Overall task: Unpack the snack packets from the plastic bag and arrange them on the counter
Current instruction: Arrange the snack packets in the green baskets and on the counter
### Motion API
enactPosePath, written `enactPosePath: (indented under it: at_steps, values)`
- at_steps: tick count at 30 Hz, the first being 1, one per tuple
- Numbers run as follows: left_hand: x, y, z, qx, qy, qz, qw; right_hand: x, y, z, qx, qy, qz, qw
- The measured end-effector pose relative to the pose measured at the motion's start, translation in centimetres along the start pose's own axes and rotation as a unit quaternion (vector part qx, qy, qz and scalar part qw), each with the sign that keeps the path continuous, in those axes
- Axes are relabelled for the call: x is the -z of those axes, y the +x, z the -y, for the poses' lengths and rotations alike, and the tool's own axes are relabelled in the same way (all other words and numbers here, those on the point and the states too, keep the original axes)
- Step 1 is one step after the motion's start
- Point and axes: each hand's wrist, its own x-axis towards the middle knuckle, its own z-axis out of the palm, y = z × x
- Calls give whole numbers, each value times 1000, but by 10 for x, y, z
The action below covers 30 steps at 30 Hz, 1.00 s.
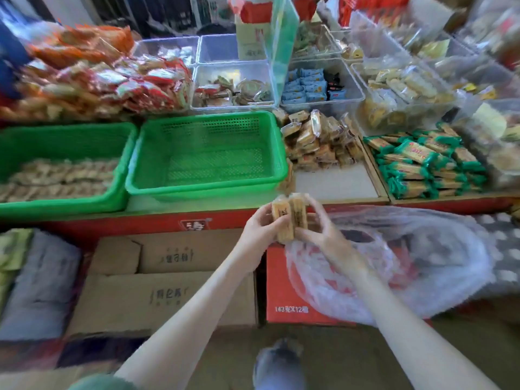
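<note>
— Where were the snack packets [289,218]?
— Pinched between left hand [261,225] and right hand [323,235], at the plastic bag's [408,263] ten o'clock.
— Advice?
— I'd have squared them, then laid them against the twelve o'clock pile [318,139].

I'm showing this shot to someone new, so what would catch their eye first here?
Probably the two hands at centre: the left hand and right hand together hold a few tan snack packets close to the clear plastic bag, which lies on a red carton. Next come the bright green basket in the middle of the counter and the heap of red packets at upper left.
</note>
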Motion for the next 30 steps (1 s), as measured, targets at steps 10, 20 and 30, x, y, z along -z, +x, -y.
enactPosePath:
  at_steps: [10, 20, 30]
  values:
    - [214, -63, -60, -31, 46, -116, 992, -204, 44, 73, 75, -34, 178, 981]
    - [536, -7, -111, -18, 116, -303, 946, -489, 221, 100, 53, -9, 205, 977]
    - [738, 114, -108, 34, 222, -386, 895, -630, 372, 90, 7, -41, 131, 991]
